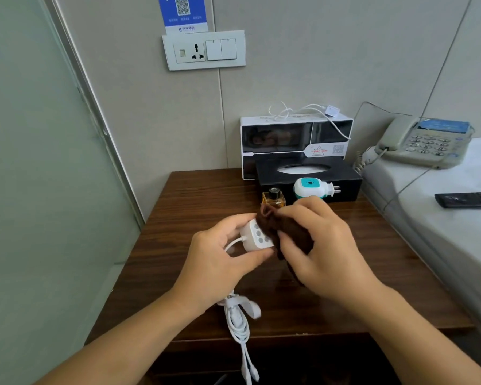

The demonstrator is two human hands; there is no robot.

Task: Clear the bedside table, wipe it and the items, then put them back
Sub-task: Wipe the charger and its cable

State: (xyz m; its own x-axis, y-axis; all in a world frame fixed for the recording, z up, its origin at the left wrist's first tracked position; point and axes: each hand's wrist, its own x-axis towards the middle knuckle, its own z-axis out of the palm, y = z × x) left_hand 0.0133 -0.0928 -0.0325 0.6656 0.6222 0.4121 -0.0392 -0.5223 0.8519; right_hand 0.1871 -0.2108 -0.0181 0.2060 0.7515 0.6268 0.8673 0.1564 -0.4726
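Above the dark wooden bedside table (195, 201), my left hand (220, 257) grips a white charger block (257, 237) with round ports on its face. Its bundled white cable (239, 323) hangs down past the table's front edge. My right hand (325, 251) holds a dark brown cloth (286, 232) pressed against the charger's right side. At the back of the table stand a black tissue box (345, 184), a small amber perfume bottle (274, 197) and a white and teal plug-in device (313, 187).
A white and black box (295, 137) with a white cable on top stands against the wall. To the right, a bed (456, 232) carries a grey telephone (425, 141) and a black remote (467, 200). A wall socket panel (204, 50) is above.
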